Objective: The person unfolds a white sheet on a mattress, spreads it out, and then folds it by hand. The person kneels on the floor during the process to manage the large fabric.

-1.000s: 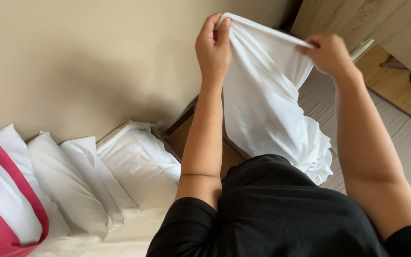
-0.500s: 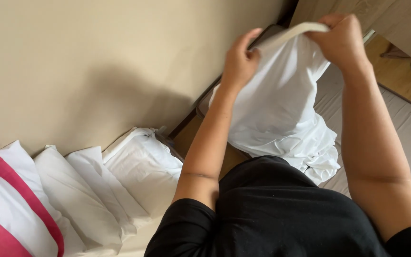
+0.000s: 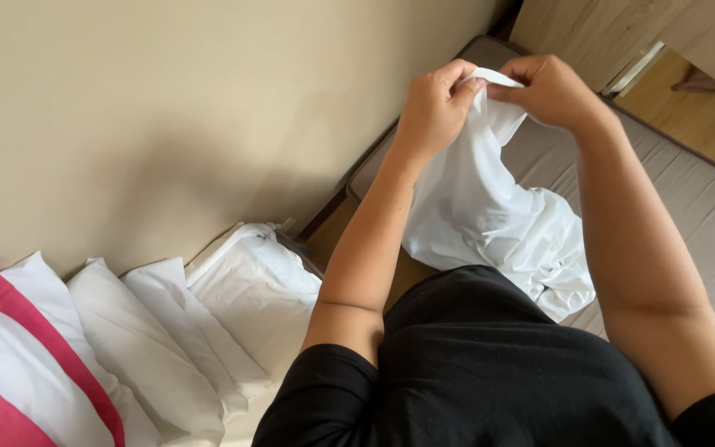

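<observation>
A white pillowcase (image 3: 490, 215) hangs in front of me, bunched at its lower end near my black shirt. My left hand (image 3: 436, 103) pinches its top edge on the left. My right hand (image 3: 552, 87) grips the same edge just to the right, the two hands almost touching. The cloth drapes down over the grey mattress (image 3: 705, 215) on the right.
Several white pillows (image 3: 208, 323) lean in a row against the beige wall (image 3: 167, 108) at lower left, beside a pink and white cushion (image 3: 10, 381). A dark bed frame edge (image 3: 349, 186) runs along the wall. Wooden floor (image 3: 688, 103) and a wooden cabinet (image 3: 622, 25) lie at top right.
My hands have drawn close together on the pillowcase's top edge, and the cloth has dropped lower and bunched. The view has shifted slightly, and the pillows sit a little further left.
</observation>
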